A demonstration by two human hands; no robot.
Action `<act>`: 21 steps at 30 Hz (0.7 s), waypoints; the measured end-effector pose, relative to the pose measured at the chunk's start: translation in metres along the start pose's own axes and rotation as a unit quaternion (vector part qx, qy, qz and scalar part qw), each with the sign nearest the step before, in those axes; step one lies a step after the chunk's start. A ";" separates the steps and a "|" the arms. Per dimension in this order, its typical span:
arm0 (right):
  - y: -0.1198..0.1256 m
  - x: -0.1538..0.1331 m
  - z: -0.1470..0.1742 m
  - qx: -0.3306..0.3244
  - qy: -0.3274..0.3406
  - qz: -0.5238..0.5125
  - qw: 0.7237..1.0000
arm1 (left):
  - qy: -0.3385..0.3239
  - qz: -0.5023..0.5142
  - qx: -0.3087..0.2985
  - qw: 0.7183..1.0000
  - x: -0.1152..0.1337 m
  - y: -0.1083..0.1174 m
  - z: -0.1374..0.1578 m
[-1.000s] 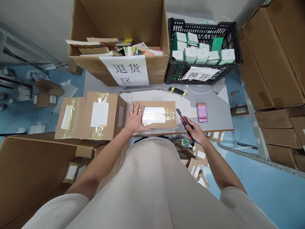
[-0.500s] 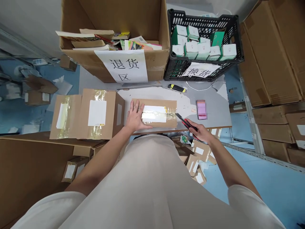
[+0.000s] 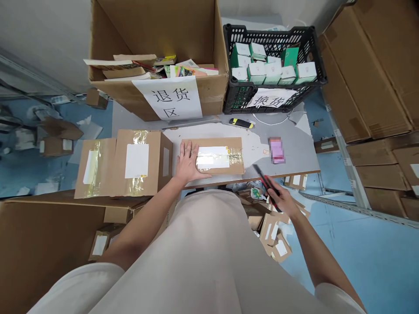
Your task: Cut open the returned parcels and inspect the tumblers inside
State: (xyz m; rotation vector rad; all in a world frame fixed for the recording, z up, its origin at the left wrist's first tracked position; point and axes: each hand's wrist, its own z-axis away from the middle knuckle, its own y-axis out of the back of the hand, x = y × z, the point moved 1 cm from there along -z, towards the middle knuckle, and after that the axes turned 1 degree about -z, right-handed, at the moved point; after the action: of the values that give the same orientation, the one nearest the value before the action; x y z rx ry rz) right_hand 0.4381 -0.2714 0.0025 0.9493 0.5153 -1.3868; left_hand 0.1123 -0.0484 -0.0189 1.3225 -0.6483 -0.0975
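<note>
A taped cardboard box [image 3: 214, 142] with a white label lies on the table, long side toward me. My left hand [image 3: 188, 168] rests flat on its left end with the fingers spread. Off the box's right front corner, my right hand [image 3: 278, 198] grips a black and red utility knife [image 3: 266, 183], its tip pointing up and left, apart from the cardboard. Two more taped boxes stand to the left: a larger labelled box [image 3: 153, 163] and a smaller labelled box [image 3: 101, 168] beside it.
Behind are an open carton [image 3: 212, 93] of books and a black crate [image 3: 278, 102] of green and white boxes. A yellow and black cutter [image 3: 241, 123] and a pink blurred item [image 3: 277, 150] lie on the table [image 3: 297, 159]. Cartons [image 3: 353, 78] are stacked at right.
My right hand has drawn the utility knife away from the box's right end, rightward and toward me. My left hand still presses on the box. The view has shifted slightly.
</note>
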 end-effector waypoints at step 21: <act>-0.104 -0.109 -0.162 0.050 0.132 -0.192 0.971 | 0.233 0.363 0.126 0.893 -0.012 -0.023 0.052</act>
State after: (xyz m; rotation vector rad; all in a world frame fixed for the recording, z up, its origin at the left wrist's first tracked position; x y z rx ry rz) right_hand 0.3561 -0.0686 -0.0273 1.1667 0.8721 -1.6520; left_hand 0.0836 -0.0945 -0.0398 1.2048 -0.7127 0.9160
